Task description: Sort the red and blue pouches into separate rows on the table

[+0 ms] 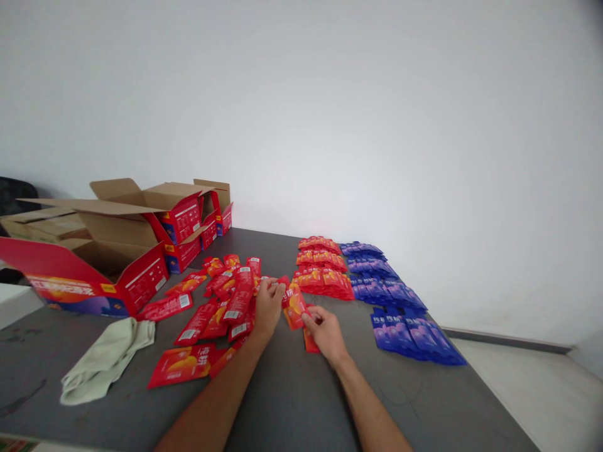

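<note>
A red and orange packet (293, 306) is held up between both hands over the middle of the table. My left hand (269, 309) pinches it near the top edge, and my right hand (326, 333) grips its lower right corner between thumb and fingers. Another red-orange packet (311, 343) lies on the table partly behind my right hand. Beside my left hand spreads a loose pile of red packets (238, 301), some with barcodes facing up. Beyond my hands, more red packets (325, 276) lie in overlapping rows.
Blue-purple packets (414, 333) sit in overlapping rows at the right. Open red cartons (141, 282) with raised flaps stand on the left, some stacked. A pale green cloth (106, 361) lies in front of them on the dark table (292, 402). A white wall (377, 125) rises behind.
</note>
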`<control>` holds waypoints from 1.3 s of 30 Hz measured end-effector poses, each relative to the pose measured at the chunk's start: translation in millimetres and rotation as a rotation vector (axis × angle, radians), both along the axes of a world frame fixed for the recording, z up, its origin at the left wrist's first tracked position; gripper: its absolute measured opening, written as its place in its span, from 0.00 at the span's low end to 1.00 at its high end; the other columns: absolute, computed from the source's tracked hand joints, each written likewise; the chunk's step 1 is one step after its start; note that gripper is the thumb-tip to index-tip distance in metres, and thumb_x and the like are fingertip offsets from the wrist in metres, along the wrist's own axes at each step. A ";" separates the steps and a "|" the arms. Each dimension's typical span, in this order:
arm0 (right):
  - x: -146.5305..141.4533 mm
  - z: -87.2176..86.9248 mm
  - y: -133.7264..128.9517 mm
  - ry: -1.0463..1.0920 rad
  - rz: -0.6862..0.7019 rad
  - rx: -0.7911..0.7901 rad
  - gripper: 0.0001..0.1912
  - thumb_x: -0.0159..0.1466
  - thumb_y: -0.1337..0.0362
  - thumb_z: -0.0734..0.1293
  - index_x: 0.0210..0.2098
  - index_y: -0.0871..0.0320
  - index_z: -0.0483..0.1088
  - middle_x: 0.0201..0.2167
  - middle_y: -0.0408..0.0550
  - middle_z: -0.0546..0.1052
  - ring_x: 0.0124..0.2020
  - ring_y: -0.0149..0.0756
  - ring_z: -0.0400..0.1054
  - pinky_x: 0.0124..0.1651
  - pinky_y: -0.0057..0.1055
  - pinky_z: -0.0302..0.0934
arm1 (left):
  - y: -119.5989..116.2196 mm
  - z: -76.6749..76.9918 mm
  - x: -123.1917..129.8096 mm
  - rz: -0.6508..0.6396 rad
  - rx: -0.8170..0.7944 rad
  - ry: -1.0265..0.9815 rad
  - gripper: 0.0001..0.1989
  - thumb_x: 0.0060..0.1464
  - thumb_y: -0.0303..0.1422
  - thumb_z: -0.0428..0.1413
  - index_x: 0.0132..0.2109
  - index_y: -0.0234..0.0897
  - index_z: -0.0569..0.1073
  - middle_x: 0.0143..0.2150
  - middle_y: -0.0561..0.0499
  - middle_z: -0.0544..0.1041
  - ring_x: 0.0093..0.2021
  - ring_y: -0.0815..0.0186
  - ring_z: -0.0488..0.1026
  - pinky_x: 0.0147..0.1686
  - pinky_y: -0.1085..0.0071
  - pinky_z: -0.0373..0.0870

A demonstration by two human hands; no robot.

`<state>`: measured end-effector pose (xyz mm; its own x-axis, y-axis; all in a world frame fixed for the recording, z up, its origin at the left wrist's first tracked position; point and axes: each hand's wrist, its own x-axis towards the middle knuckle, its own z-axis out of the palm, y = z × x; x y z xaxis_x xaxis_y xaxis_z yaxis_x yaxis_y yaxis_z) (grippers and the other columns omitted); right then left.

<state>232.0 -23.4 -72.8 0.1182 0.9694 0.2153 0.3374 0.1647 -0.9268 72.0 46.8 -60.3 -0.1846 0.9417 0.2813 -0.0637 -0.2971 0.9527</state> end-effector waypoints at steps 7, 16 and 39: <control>7.1 9.5 -6.9 0.344 -0.057 -0.149 0.22 0.53 0.45 0.72 0.31 0.58 0.70 0.23 0.42 0.73 0.20 0.29 0.61 0.24 0.26 0.54 | -15.9 -7.7 17.5 -0.393 -0.255 -0.041 0.30 0.47 0.29 0.59 0.58 0.35 0.61 0.38 0.48 0.79 0.29 0.67 0.76 0.26 0.73 0.69; 5.7 19.7 -13.7 0.261 0.072 -0.174 0.24 0.56 0.41 0.68 0.27 0.57 0.65 0.19 0.37 0.65 0.18 0.25 0.52 0.23 0.24 0.45 | -14.5 -6.0 11.6 -0.478 -0.200 -0.022 0.30 0.43 0.29 0.60 0.56 0.35 0.66 0.32 0.52 0.78 0.27 0.68 0.74 0.27 0.75 0.67; 62.6 17.6 -20.7 -0.584 0.460 -0.221 0.46 0.51 0.67 0.68 0.68 0.58 0.52 0.69 0.54 0.54 0.69 0.43 0.45 0.69 0.42 0.42 | -12.8 -35.2 14.2 -0.361 -0.299 0.412 0.04 0.53 0.30 0.56 0.36 0.35 0.71 0.28 0.52 0.76 0.27 0.67 0.74 0.27 0.74 0.66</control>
